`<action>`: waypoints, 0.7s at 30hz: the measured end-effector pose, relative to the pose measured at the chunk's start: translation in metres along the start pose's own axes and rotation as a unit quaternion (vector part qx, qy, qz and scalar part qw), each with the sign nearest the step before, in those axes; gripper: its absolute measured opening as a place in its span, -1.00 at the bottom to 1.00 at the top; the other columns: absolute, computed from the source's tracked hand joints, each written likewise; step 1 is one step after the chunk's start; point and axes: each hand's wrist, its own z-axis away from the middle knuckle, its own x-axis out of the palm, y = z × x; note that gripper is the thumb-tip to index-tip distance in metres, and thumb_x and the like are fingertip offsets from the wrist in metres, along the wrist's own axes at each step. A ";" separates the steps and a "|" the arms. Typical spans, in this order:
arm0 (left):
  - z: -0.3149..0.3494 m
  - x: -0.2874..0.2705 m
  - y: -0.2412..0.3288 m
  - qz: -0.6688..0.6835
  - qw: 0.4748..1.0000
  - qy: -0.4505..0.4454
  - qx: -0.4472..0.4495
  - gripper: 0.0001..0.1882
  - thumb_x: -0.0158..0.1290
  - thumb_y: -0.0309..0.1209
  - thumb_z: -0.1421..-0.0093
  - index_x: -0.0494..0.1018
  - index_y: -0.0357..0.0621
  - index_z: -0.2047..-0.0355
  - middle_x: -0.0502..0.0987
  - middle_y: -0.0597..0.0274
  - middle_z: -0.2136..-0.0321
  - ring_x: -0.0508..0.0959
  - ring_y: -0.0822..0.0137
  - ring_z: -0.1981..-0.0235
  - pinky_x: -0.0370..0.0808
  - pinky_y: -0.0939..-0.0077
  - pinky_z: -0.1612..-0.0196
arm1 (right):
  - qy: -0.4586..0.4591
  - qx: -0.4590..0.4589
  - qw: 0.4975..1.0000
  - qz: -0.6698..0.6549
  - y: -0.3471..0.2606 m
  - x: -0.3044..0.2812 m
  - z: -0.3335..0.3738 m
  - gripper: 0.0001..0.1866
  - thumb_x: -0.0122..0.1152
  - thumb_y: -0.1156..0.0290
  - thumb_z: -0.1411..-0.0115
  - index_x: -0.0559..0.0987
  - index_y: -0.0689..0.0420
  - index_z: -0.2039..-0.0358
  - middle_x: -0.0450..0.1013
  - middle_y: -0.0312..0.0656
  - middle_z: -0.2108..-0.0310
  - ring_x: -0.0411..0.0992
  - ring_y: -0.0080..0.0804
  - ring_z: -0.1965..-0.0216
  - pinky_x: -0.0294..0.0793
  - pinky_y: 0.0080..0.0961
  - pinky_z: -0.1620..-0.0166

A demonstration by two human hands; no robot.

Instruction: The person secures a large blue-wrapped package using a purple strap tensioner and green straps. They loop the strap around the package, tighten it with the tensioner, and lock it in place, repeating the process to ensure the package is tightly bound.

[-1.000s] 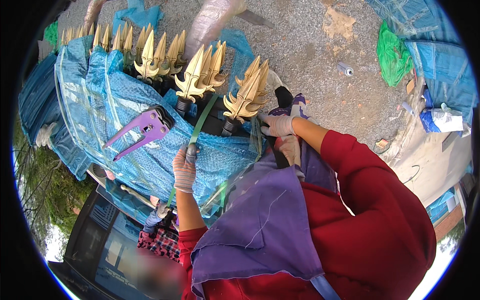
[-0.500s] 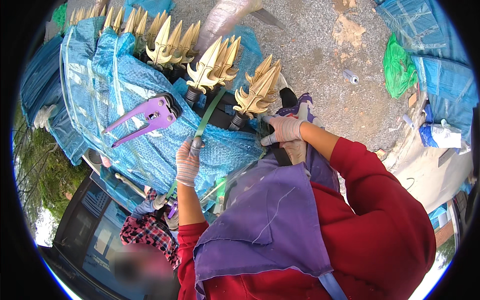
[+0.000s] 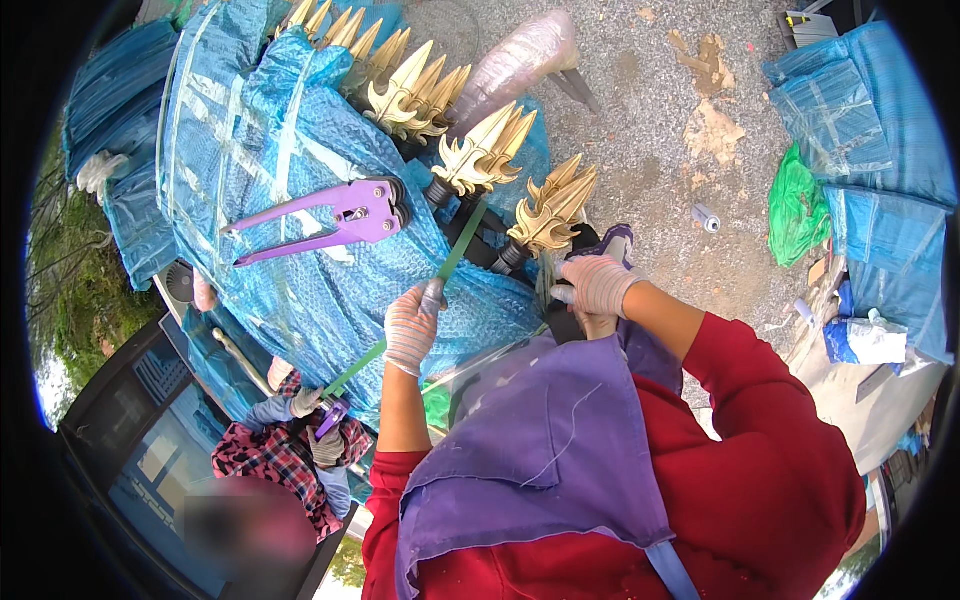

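My left hand (image 3: 412,328), in a striped fingerless-looking glove, is closed on a green strap (image 3: 461,246). The strap runs up between gold spear-shaped finials (image 3: 545,215) and down-left toward a co-worker. Beside the nearest finials, my right hand (image 3: 600,284), gloved alike, is closed at the bundle's near end; what its fingers grip is hidden. Blue bubble wrap (image 3: 330,180) covers the long bundle. A purple long-handled hand tool (image 3: 352,212) lies on the wrap, left of my left hand, its handles spread.
At lower left, a co-worker's gloved hand (image 3: 306,402) is by the strap and a small purple tool (image 3: 328,420). A plastic-wrapped object (image 3: 515,65) lies beyond the finials. On the right are a can (image 3: 706,218), a green bag (image 3: 798,210) and blue-wrapped bundles (image 3: 885,240).
The view has shifted, so the bundle and finials appear farther right. Both my hands keep their places, the left still on the strap. More of the strap toward the co-worker shows.
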 end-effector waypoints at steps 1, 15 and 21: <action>0.000 -0.001 0.001 0.000 1.000 -0.007 -0.017 -0.60 -0.06 -0.13 -0.38 0.53 -0.15 0.45 0.46 0.23 0.66 0.33 0.37 0.62 0.36 0.45 0.44 | 0.006 -0.045 0.999 -0.028 -0.002 -0.003 0.002 -0.61 0.06 0.06 -0.23 0.57 0.14 0.21 0.54 0.05 0.28 0.49 0.04 0.13 0.45 -0.17 0.05; 0.003 0.004 -0.013 -0.091 0.993 0.066 0.044 -0.66 -0.02 -0.06 -0.31 0.52 -0.04 0.37 0.53 -0.02 0.55 0.52 -0.08 0.47 0.44 0.18 0.39 | 0.251 -0.327 0.910 -0.037 -0.103 -0.031 -0.051 -0.66 0.19 0.36 -0.17 0.55 0.05 0.01 0.38 0.05 -0.06 0.39 0.10 0.00 0.41 -0.15 -0.06; 0.038 -0.015 -0.022 -0.111 0.986 0.124 -0.001 -0.64 -0.02 -0.02 -0.26 0.52 -0.01 0.42 0.56 0.06 0.52 0.57 0.01 0.36 0.41 0.11 0.22 | 0.328 -0.329 0.885 0.008 -0.113 -0.006 -0.077 -0.77 0.38 0.37 -0.02 0.66 0.03 0.26 0.36 0.01 0.07 0.39 -0.03 0.08 0.42 -0.20 0.04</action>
